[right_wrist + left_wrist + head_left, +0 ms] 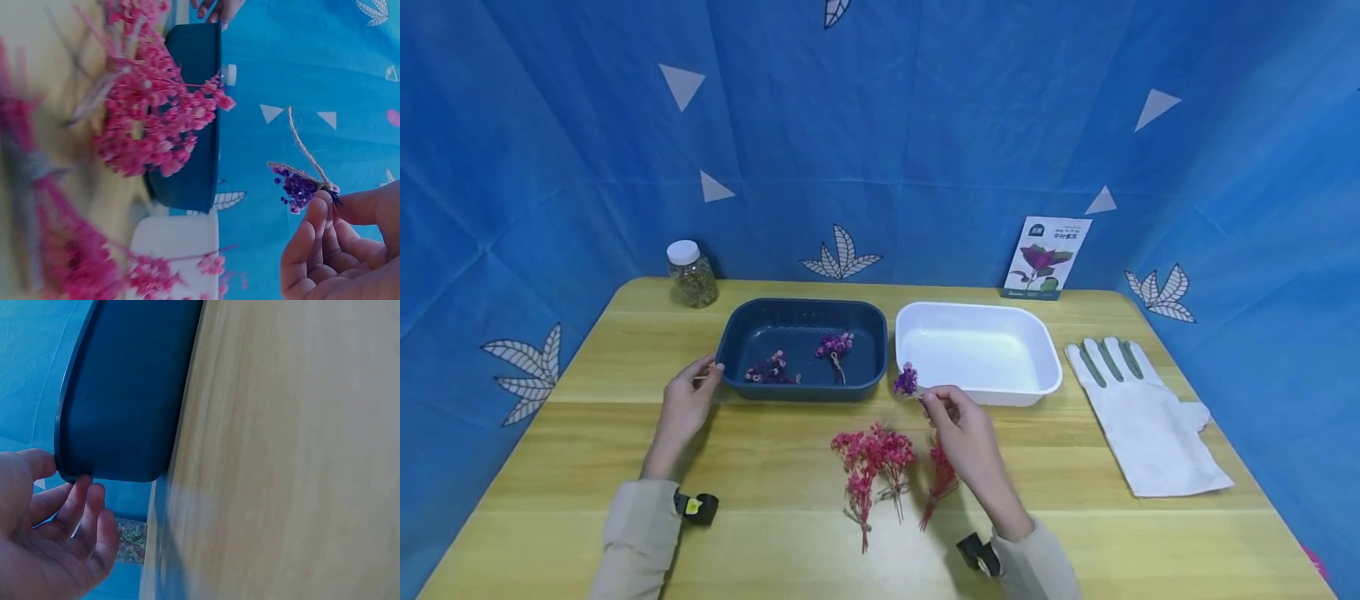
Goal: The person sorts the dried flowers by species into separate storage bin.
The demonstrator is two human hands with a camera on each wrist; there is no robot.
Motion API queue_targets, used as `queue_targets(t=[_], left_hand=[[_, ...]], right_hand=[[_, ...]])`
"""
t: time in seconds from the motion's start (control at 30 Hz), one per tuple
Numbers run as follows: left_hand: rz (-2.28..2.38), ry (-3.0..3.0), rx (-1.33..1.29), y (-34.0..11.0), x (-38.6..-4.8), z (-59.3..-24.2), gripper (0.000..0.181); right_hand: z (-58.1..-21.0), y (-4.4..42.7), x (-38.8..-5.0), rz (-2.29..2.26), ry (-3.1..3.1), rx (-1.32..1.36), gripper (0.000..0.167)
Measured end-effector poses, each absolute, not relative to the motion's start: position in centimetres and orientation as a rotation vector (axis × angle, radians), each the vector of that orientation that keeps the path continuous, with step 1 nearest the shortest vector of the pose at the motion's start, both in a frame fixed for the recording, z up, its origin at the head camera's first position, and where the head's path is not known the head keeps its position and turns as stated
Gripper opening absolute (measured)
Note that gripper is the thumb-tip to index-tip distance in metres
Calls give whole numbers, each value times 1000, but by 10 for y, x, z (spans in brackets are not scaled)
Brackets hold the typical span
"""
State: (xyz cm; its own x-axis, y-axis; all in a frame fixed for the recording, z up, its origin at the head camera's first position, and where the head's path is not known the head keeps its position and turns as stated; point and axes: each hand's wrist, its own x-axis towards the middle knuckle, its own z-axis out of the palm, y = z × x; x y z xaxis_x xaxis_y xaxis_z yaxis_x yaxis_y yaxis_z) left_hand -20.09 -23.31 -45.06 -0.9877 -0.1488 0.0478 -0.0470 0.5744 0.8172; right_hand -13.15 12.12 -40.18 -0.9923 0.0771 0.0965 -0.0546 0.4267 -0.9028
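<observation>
Between thumb and fingertips, my right hand pinches the tied stems of a small purple dried flower bunch, held by the front left corner of a white basin. Loose twine ends stick out from the bunch in the right wrist view. My left hand grips the rim of a dark blue basin at its front left corner, thumb on one side and fingers on the other. Two purple bunches lie inside it, a darker one at left and a brighter one at right.
Several pink dried flower bunches lie on the wooden table before the basins. A white-lidded jar stands at back left. A seed packet leans at the back right. A white and green glove lies at right.
</observation>
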Motion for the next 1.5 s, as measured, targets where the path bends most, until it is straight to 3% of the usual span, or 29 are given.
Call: queue_targets(t=[0.53, 1.0, 1.5], left_hand=[[-1419, -2671, 195, -230, -202, -453, 51], [-1430, -2676, 206, -231, -202, -453, 51], [-1426, -2680, 199, -233, -202, -452, 51]], right_hand=[[-392, 80, -181, 1572, -2570, 241, 19], [-395, 48, -224, 1561, -2632, 230, 22], [-399, 42, -228, 1686, -2742, 237, 26]])
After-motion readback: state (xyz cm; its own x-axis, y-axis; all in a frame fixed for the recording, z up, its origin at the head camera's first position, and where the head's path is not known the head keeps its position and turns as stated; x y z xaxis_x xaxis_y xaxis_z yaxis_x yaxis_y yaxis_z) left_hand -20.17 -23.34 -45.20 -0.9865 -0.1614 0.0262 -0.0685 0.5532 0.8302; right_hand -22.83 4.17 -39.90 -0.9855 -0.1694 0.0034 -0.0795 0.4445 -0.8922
